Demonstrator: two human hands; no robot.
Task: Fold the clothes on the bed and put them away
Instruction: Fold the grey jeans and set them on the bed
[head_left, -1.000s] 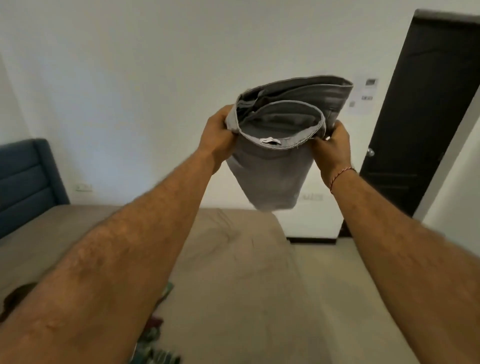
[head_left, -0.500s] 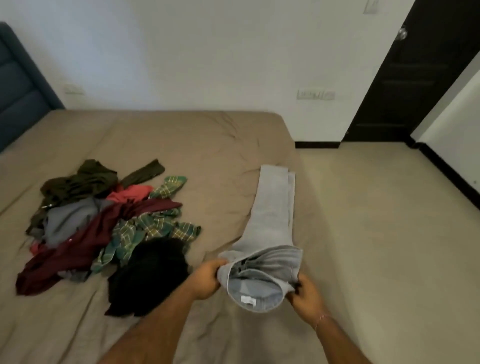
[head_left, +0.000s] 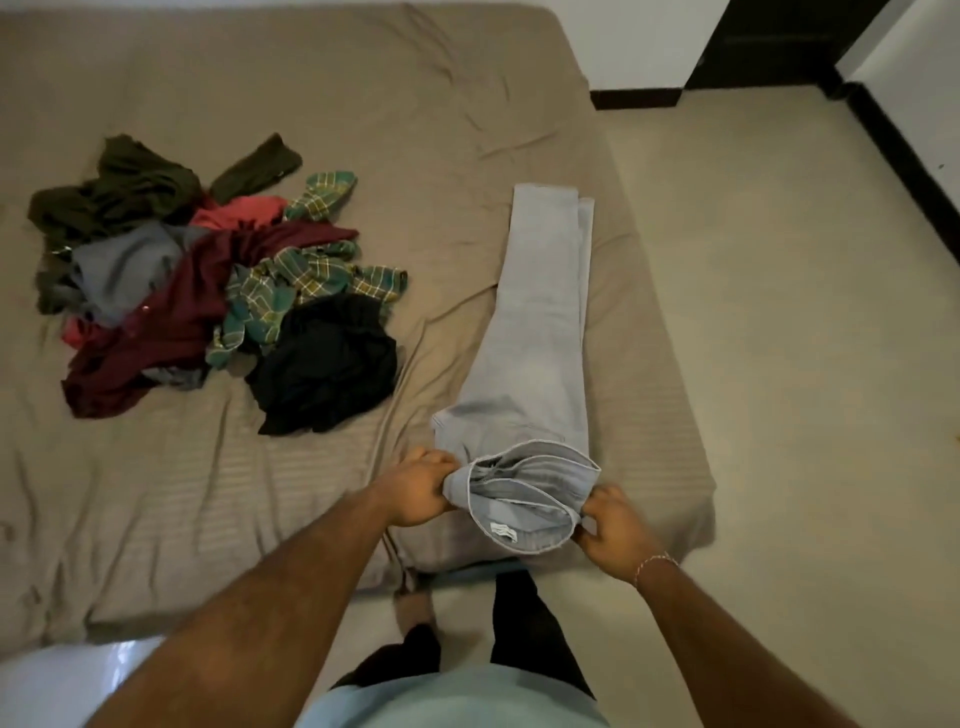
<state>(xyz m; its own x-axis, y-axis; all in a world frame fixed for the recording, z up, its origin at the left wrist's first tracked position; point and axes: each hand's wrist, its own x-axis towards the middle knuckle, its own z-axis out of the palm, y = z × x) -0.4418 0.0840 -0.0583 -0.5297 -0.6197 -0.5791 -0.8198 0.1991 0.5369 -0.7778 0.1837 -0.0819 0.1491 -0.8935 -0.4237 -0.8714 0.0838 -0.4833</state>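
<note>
Light grey trousers (head_left: 540, 322) lie lengthwise on the right side of the bed (head_left: 322, 93), legs folded together and pointing away from me. Their waistband gapes open at the near edge. My left hand (head_left: 422, 486) grips the waistband's left side. On its right side, my right hand (head_left: 613, 530) pinches the waistband. To the left, a loose pile of clothes (head_left: 208, 291) sits on the brown sheet: dark green, red, maroon, grey, green plaid and black pieces.
The bed's near edge runs just in front of my legs. Pale floor (head_left: 805, 312) stretches to the right of the bed. A dark door frame (head_left: 769, 47) and black skirting stand at the far right.
The trousers went from held up in the air to laid flat on the bed. My view has tipped down, and both hands have kept their hold on the waistband.
</note>
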